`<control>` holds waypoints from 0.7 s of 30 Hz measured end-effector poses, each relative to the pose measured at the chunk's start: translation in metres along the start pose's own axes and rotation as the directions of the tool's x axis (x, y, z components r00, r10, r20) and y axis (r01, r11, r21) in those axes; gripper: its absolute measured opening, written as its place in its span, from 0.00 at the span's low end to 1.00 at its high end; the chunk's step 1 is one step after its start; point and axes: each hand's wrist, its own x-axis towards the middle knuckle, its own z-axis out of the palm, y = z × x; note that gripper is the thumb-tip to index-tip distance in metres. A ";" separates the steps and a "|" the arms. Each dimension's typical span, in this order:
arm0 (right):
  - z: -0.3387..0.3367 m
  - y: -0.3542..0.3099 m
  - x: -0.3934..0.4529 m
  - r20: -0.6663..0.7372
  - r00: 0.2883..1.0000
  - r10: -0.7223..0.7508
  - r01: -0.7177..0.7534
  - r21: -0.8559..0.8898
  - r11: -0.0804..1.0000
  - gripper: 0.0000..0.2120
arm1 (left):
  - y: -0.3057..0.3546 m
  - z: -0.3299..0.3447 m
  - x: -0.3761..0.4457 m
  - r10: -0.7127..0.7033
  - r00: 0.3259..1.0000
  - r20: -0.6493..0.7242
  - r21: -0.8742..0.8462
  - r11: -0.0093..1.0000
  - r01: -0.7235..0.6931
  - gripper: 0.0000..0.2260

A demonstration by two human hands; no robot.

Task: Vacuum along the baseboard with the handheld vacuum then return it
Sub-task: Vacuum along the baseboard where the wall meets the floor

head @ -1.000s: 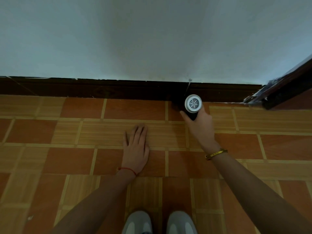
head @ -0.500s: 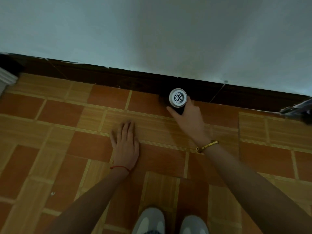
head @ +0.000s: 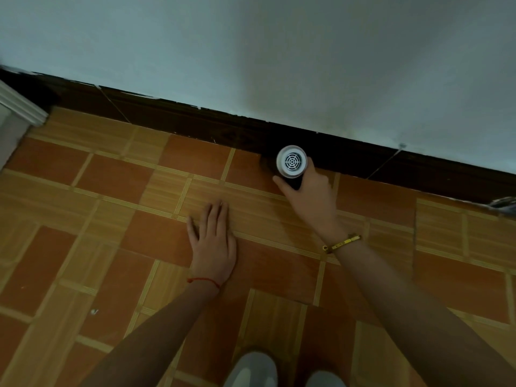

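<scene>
My right hand (head: 308,195) grips the handheld vacuum (head: 291,162), a dark body with a round white grilled end cap facing me. Its front end points at the dark brown baseboard (head: 181,118) and is hidden in shadow where the floor meets the wall. My left hand (head: 212,241) lies flat on the tiled floor, palm down with fingers together, left of and nearer me than the vacuum. It holds nothing.
The floor is orange and tan tile (head: 97,219). A white moulded frame or furniture corner (head: 19,107) stands at the far left against the wall. A dark object (head: 505,203) juts in at the right edge. My two grey shoes (head: 251,370) show at the bottom.
The view has swung left and tilted. My right hand has carried the vacuum leftward along the baseboard. The left hand stays flat on the floor. The white corner has come into view.
</scene>
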 end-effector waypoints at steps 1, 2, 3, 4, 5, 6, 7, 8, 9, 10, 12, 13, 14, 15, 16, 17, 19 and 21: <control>0.001 -0.002 0.002 0.003 1.000 0.003 -0.003 0.007 1.000 0.32 | 0.000 -0.001 0.000 0.001 1.000 0.000 -0.004 1.000 -0.001 0.26; 0.001 -0.001 0.002 0.001 1.000 0.004 -0.004 0.019 1.000 0.32 | 0.001 -0.001 0.000 0.002 1.000 0.001 -0.006 1.000 -0.002 0.26; 0.001 0.001 0.002 -0.004 1.000 0.002 -0.001 0.033 0.999 0.32 | 0.001 -0.002 0.000 0.002 1.000 0.003 -0.007 1.000 -0.002 0.26; -0.002 0.004 0.001 -0.011 1.000 0.003 -0.002 0.045 0.999 0.32 | 0.001 -0.002 0.001 0.001 1.000 0.005 -0.005 1.000 -0.001 0.26; -0.005 0.008 -0.001 -0.020 1.000 0.005 -0.004 0.055 0.998 0.32 | 0.000 -0.002 0.000 0.000 1.000 0.004 -0.004 1.000 0.000 0.26; -0.008 0.012 -0.002 -0.029 1.000 0.011 -0.009 0.062 0.998 0.32 | 0.001 -0.002 0.000 -0.001 1.000 0.003 -0.003 1.000 0.001 0.26; -0.011 0.015 -0.004 -0.037 0.999 0.017 -0.014 0.069 0.998 0.32 | 0.001 -0.002 0.000 -0.003 1.000 0.001 -0.006 1.000 0.003 0.26; -0.012 0.017 -0.005 -0.043 0.999 0.023 -0.019 0.075 0.997 0.32 | 0.001 -0.002 0.000 -0.006 1.000 -0.001 -0.011 1.000 0.006 0.26; -0.012 0.018 -0.006 -0.047 0.999 0.023 -0.019 0.079 0.997 0.32 | 0.001 -0.002 0.000 -0.008 1.000 -0.003 -0.017 1.000 0.007 0.26; -0.011 0.016 -0.006 -0.051 0.998 0.022 -0.018 0.076 0.997 0.32 | 0.001 -0.002 0.000 -0.009 1.000 -0.003 -0.020 1.000 0.009 0.26; -0.006 0.010 -0.004 -0.052 0.999 0.016 -0.012 0.066 0.998 0.32 | 0.001 -0.002 0.000 -0.008 1.000 -0.005 -0.025 1.000 0.008 0.26; -0.002 0.006 -0.002 -0.045 0.999 0.004 -0.001 0.066 0.998 0.32 | 0.002 -0.002 0.000 -0.008 1.000 -0.007 -0.029 1.000 0.007 0.26; 0.001 0.002 0.000 -0.030 0.999 -0.010 0.012 0.063 0.998 0.32 | 0.002 -0.002 0.000 -0.009 1.000 -0.010 -0.033 0.999 0.009 0.26; 0.004 -0.002 0.003 -0.011 1.000 -0.025 0.026 0.053 0.998 0.33 | 0.002 -0.002 0.000 -0.010 1.000 -0.014 -0.032 0.999 0.009 0.26; 0.007 -0.006 0.006 0.010 0.999 -0.036 0.036 0.041 0.999 0.33 | 0.002 -0.002 0.000 -0.010 1.000 -0.017 -0.027 1.000 0.009 0.26; 0.010 -0.009 0.008 0.026 0.999 -0.044 0.043 0.032 0.999 0.34 | 0.002 -0.002 0.000 -0.009 1.000 -0.020 -0.023 1.000 0.009 0.26; 0.014 -0.013 0.012 0.044 0.998 -0.046 0.045 0.019 0.999 0.34 | 0.002 -0.002 0.001 -0.008 1.000 -0.022 -0.024 1.000 0.008 0.26; 0.015 -0.012 0.013 0.048 0.998 -0.045 0.044 0.017 0.999 0.34 | 0.002 -0.002 0.001 -0.008 1.000 -0.020 -0.023 1.000 0.008 0.26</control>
